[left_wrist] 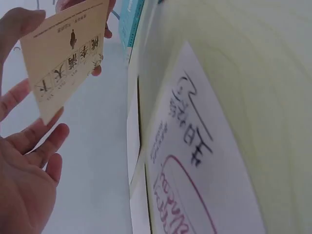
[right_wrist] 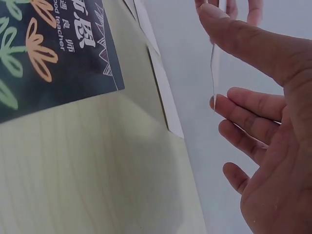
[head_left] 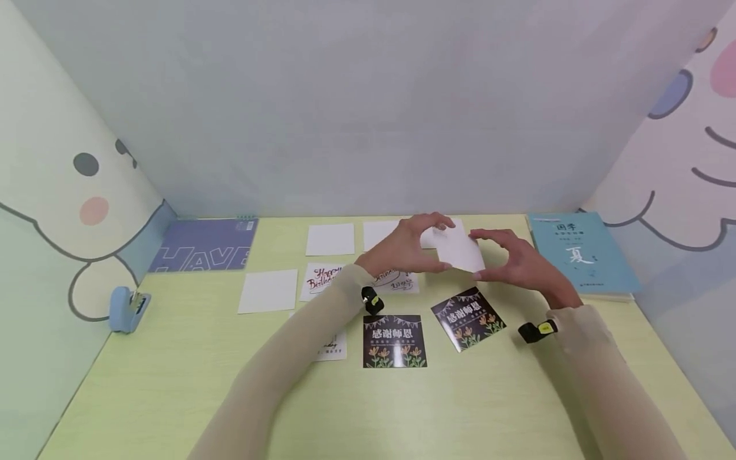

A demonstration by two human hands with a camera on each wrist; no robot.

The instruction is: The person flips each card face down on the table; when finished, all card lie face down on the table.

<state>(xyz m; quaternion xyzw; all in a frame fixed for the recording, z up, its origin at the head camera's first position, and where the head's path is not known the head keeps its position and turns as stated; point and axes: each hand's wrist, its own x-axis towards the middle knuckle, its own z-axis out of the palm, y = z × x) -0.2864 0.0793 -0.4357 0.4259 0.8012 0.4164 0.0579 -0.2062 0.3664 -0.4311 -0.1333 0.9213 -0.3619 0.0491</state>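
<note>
Both hands hold one card (head_left: pixel 460 249) up over the far part of the table, tilted. Its plain white face shows in the head view; the left wrist view shows a cream face with dark printed characters. My left hand (head_left: pixel 405 246) has its thumb and fingers at the card's left edge. At the right edge, my right hand (head_left: pixel 517 262) holds it between thumb and fingertips. In the right wrist view the card (right_wrist: pixel 213 63) appears nearly edge-on. Below the hands lies a tilted black card (head_left: pixel 468 319) with orange flowers; a matching black card (head_left: pixel 395 351) lies left of it.
White blank cards (head_left: pixel 330 239) line the back, and another white card (head_left: pixel 267 292) lies further left. Birthday cards (head_left: pixel 319 279) are partly covered by the left arm. A purple calendar (head_left: pixel 204 245) and blue stapler (head_left: pixel 126 310) stand left, a teal book (head_left: pixel 583 255) right.
</note>
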